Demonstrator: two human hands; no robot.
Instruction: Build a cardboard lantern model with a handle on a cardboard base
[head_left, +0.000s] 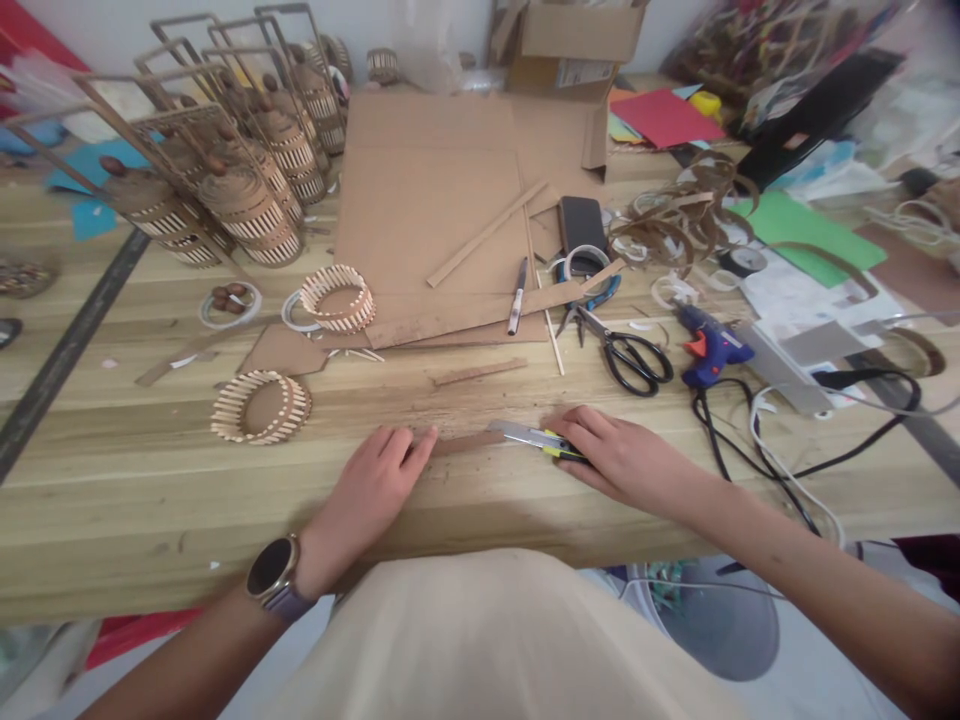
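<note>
Near the front edge of the table, my left hand (379, 478) presses its fingertips onto the left end of a narrow cardboard strip (466, 441). My right hand (619, 452) is closed around a utility knife (556, 445) with a yellow-green and black handle. The knife's blade (517, 432) is out, pointing left, and its tip lies at the strip's right end. A second short cardboard strip (480, 371) rests just beyond. To the left stands a round basket of upright sticks (261, 408) on a cardboard base, with a similar one (337, 299) behind it.
Black-handled scissors (637, 362), a blue glue gun (712, 345) and its looping cables lie at the right. A marker (517, 296) rests by a large cardboard sheet (427, 180). Several lidded lantern-like pieces (247, 205) stand back left. Curled cardboard strips (667, 225) are piled back right.
</note>
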